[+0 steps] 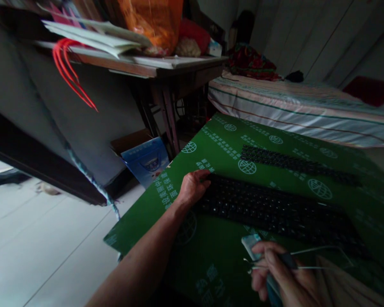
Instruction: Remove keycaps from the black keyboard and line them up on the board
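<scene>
Green sheet with white globe prints covers the tabletop [144,228]; black keyboard [275,209] lies on it, skewed, its long side running from about 10 to 4 o'clock. Take the keyboard as clock centre for the rest. Left hand [192,187] at 9 to 10 o'clock: grip clamped on the keyboard's near-left end, thumb and fingers at the corner, forearm coming in from 7 to 8. Right hand [281,275] at 6 o'clock, off the keyboard: grip closed around a wire tool [288,260], dark handle between thumb and fingers, small hooked ends toward 10, long wires trailing toward 3. Same hand also has a teal-and-white tool [251,242]; exact type can't be made out. Strip of black keys [284,162] sits at 12 to 1 o'clock, near the keyboard but apart, roughly parallel. Bed [291,102] with striped cover farther out at 12 to 1. Blue box [147,160] on the floor [51,238] between 9 and 10. Wooden side table [166,66] at 10 to 11, carrying papers [92,36] and an orange bag [153,21]; red cord [83,97] hangs off its edge at 10.
</scene>
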Demonstrator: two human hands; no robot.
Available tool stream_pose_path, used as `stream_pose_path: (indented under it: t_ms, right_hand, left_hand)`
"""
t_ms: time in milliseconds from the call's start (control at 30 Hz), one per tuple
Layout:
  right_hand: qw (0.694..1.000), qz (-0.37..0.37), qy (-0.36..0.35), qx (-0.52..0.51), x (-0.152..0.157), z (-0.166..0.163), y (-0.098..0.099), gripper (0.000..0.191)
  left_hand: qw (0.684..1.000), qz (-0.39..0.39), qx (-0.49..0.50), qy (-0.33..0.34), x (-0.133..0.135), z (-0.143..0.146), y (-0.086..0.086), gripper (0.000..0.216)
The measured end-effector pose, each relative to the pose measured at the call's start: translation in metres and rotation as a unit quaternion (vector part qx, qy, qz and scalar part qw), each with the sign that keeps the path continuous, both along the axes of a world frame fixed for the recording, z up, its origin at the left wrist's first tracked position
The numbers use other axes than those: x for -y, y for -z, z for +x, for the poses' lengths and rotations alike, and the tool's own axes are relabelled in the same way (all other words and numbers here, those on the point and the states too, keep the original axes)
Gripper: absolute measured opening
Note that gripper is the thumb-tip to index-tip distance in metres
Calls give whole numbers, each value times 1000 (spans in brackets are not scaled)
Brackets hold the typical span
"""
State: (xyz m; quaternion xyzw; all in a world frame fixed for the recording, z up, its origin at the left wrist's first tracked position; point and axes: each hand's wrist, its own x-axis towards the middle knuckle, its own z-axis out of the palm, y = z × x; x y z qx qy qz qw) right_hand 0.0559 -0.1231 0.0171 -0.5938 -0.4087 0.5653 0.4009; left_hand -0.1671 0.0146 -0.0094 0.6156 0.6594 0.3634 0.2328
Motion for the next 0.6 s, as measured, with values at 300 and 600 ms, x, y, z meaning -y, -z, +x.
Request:
stream_pose_path:
  t_ms: [300,600]
  right_hand:
    - [996,57,-54,-36,-12,-6,9,30]
    - [982,140,-117,38,-49,-29,0,28]
  left_hand:
    - [999,-9,25,33,6,5,-2,32]
    - [997,-14,42,66,3,-1,1,25]
